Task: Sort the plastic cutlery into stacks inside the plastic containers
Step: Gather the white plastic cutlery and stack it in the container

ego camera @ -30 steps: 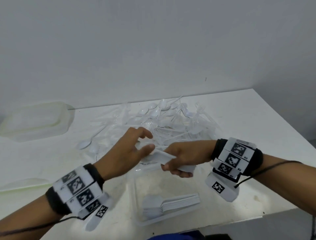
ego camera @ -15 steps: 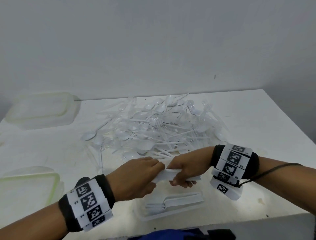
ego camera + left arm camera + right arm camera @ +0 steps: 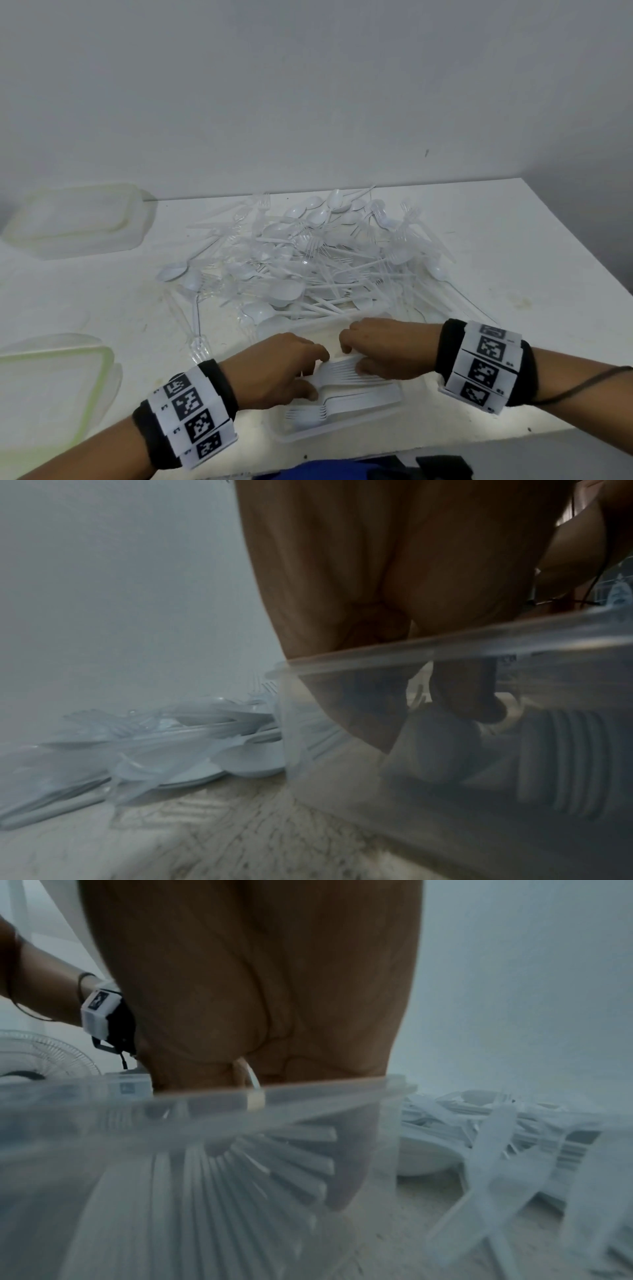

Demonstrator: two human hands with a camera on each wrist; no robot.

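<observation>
Blk wristbands [image 3: 219, 387] w/ white marker tags, cables.

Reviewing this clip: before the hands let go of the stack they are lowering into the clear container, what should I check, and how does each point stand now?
1. Both hands hold the white stack: left hand at one end, right hand at the other. Ok.
2. Stack is inside the clear container. Ok.
3. Stack rests on the container floor: cannot tell, the fingers hide its underside.
4. Stack lies beside the fork stack, not across it. Ok.
5. Handles lined up: they fan out in the right wrist view. Not ok.
6. Loose cutlery pile is outside the container's far edge: cannot tell.
</observation>
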